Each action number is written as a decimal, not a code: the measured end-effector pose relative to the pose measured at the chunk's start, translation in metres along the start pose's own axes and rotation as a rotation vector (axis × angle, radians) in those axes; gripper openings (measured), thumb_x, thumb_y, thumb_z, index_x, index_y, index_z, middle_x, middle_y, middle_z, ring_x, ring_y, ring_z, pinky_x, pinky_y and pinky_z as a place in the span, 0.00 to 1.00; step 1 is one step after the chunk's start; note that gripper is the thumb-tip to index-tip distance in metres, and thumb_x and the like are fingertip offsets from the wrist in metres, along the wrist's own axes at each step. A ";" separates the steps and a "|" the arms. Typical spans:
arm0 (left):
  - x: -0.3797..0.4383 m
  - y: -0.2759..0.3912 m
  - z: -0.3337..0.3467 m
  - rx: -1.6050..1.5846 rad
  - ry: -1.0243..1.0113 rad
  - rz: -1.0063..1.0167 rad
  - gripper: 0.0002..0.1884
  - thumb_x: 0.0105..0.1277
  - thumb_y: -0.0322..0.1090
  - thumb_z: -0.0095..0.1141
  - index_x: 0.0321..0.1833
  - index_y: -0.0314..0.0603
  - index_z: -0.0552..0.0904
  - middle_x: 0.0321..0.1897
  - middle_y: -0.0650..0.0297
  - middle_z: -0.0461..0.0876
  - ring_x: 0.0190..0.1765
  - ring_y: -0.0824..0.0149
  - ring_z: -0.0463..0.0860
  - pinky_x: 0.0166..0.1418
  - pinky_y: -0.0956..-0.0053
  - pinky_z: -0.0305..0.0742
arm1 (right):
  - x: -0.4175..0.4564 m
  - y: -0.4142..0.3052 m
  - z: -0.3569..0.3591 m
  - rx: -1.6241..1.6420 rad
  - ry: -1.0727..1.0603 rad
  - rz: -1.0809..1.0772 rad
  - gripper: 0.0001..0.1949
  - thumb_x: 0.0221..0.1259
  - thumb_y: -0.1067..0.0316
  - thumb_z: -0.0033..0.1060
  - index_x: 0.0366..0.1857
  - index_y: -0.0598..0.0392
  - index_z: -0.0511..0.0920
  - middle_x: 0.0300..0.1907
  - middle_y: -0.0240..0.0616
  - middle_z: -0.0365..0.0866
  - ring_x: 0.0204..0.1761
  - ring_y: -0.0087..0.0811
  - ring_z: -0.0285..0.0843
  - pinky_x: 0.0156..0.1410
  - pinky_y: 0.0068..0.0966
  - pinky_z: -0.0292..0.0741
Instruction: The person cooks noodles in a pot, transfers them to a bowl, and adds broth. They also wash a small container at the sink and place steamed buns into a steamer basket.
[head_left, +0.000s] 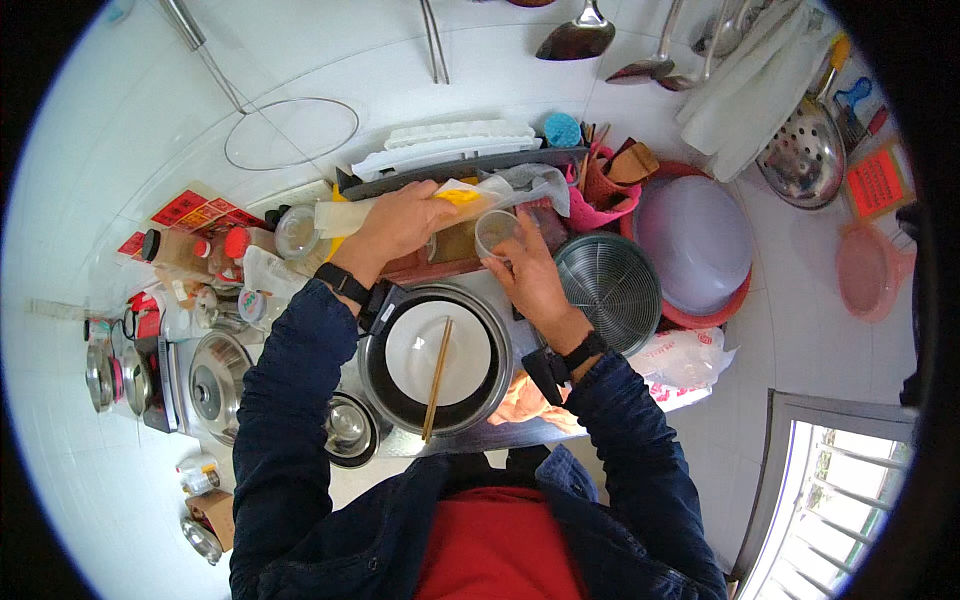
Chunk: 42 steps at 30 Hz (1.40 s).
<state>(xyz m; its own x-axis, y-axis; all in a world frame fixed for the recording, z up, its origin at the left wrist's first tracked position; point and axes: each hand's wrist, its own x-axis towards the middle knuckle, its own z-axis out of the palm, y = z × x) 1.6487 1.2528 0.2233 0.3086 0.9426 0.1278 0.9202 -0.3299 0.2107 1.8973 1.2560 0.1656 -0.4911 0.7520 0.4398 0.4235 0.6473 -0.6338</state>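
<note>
My left hand (401, 223) is closed on the edge of a translucent plastic cover or bag (480, 196) with a yellow patch; which of the two it is, I cannot tell. Below it, partly hidden, is a reddish-brown box with compartments (450, 251). Between thumb and fingers, my right hand (531, 274) grips a small transparent plastic cup (495, 231) over the box's right part. Nearer to me, a white bowl (427, 341) sits inside a large metal pot (375, 409). A pair of wooden chopsticks (436, 382) lies across the bowl, their near ends over the pot's rim.
Right of my right hand stand a dark green basket (611, 292) and a greyish plastic basin (694, 244) in a red one. Lidded jars (180, 247) and a glass pot lid (217, 382) are on the left. Ladles and a skimmer (802, 154) hang on the wall.
</note>
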 end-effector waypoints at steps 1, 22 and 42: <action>-0.001 0.005 -0.008 0.017 -0.017 0.023 0.14 0.66 0.36 0.53 0.53 0.53 0.84 0.48 0.53 0.77 0.52 0.49 0.78 0.52 0.57 0.76 | 0.004 0.002 0.006 -0.030 -0.017 -0.017 0.12 0.58 0.65 0.69 0.41 0.57 0.79 0.66 0.68 0.62 0.64 0.62 0.68 0.65 0.42 0.70; -0.056 -0.018 -0.008 -0.119 0.065 -0.171 0.29 0.66 0.38 0.57 0.72 0.58 0.69 0.56 0.55 0.74 0.56 0.51 0.78 0.57 0.63 0.77 | 0.022 -0.004 0.053 -0.011 -0.124 0.007 0.10 0.53 0.73 0.67 0.38 0.56 0.77 0.59 0.64 0.67 0.59 0.63 0.70 0.63 0.45 0.72; -0.063 -0.025 0.008 -0.037 0.170 -0.242 0.28 0.67 0.33 0.55 0.71 0.59 0.68 0.51 0.56 0.76 0.49 0.51 0.80 0.49 0.62 0.79 | 0.016 -0.005 0.010 -0.009 -0.013 -0.153 0.10 0.54 0.71 0.68 0.39 0.56 0.78 0.60 0.59 0.70 0.59 0.59 0.71 0.64 0.44 0.71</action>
<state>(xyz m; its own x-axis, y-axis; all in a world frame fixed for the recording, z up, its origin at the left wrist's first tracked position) 1.6080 1.2018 0.2025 0.0334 0.9727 0.2297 0.9519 -0.1010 0.2894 1.8793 1.2638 0.1696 -0.5603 0.6430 0.5221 0.3502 0.7551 -0.5542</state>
